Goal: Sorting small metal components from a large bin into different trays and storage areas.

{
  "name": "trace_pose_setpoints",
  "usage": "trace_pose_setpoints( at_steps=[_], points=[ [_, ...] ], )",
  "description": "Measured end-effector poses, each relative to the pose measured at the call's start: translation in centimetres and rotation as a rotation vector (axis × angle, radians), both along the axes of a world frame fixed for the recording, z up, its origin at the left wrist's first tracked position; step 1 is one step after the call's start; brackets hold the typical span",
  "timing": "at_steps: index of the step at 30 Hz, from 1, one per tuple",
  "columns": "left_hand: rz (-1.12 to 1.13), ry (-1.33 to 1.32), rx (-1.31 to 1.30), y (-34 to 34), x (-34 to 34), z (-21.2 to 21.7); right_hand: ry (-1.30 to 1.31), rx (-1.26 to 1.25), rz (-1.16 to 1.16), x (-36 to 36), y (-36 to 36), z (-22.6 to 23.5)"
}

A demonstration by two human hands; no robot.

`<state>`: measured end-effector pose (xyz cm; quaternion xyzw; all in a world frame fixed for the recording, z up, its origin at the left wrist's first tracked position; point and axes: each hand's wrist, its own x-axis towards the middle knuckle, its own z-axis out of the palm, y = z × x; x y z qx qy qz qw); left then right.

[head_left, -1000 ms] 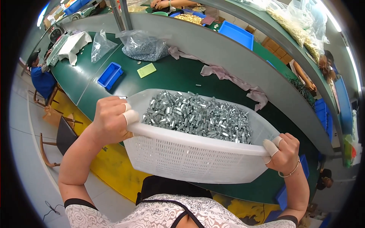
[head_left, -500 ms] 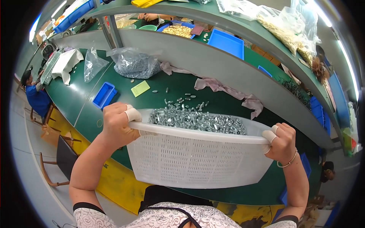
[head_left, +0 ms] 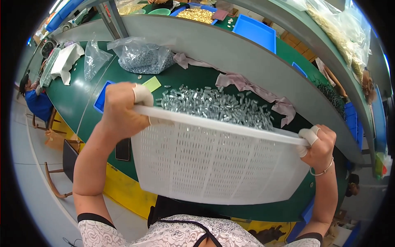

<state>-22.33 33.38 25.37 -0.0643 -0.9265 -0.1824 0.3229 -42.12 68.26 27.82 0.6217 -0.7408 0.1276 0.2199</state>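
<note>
A white slotted plastic basket (head_left: 222,164) is tilted, its bottom toward me and its open side toward the far part of the green table. My left hand (head_left: 123,109) is closed around the rim at the left end. Around the right end of the same rim my right hand (head_left: 320,144) is closed, with a bracelet at the wrist. Pale finger covers show on both hands. Small shiny silver metal pieces (head_left: 218,105) lie in a thick heap past the far side of the rim. The rim hides where the basket's contents meet the table.
Beyond the basket lie a bag of grey pieces (head_left: 146,61), a yellow-green card (head_left: 152,84) and a crumpled pinkish cloth (head_left: 242,84). A blue tray (head_left: 100,101) and a dark phone (head_left: 122,149) are left. A grey partition (head_left: 197,41) runs behind; a person in blue (head_left: 38,103) sits far left.
Both hands have raised the basket's rim and tipped it further, the right end shifting rightward. More silver pieces now spread beyond the rim. The phone has come into sight.
</note>
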Motion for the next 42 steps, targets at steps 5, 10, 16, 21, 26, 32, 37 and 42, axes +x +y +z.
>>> trace_pose_setpoints(
  at_steps=[5, 10, 16, 21, 26, 32, 37, 42],
  points=[
    [0.089, -0.139, 0.092, -1.3, -1.7, 0.4, -0.014, -0.061, -0.046, 0.3, -0.3, -0.5],
    [0.175, -0.324, 0.243, -2.4, -1.9, 0.1, -0.166, -0.144, -0.130, 1.9, 1.3, -0.1],
    [0.105, -0.192, 0.933, -5.9, 3.2, -7.3, -0.882, -0.658, -0.251, 1.5, 9.6, -6.5],
    [0.304, -0.166, 1.682, -7.3, 1.2, -15.2, -1.311, -0.807, -0.395, -0.9, 13.0, -15.8],
    [-0.163, 0.041, 1.466, -11.4, 0.5, -21.1, -1.443, -1.140, -0.143, -0.7, 7.2, -17.1],
    [-0.180, 0.175, 0.794, -5.0, -3.1, -15.6, -1.218, -1.039, -0.094, -3.4, 7.8, -20.2],
    [-0.025, 0.044, 0.918, -4.2, -3.0, -15.0, -1.268, -1.064, 0.352, -4.9, 7.2, -19.7],
    [-0.420, -0.024, 1.158, -7.2, -3.0, -16.1, -1.181, -1.051, 0.200, -4.3, 6.1, -18.6]
  ],
)
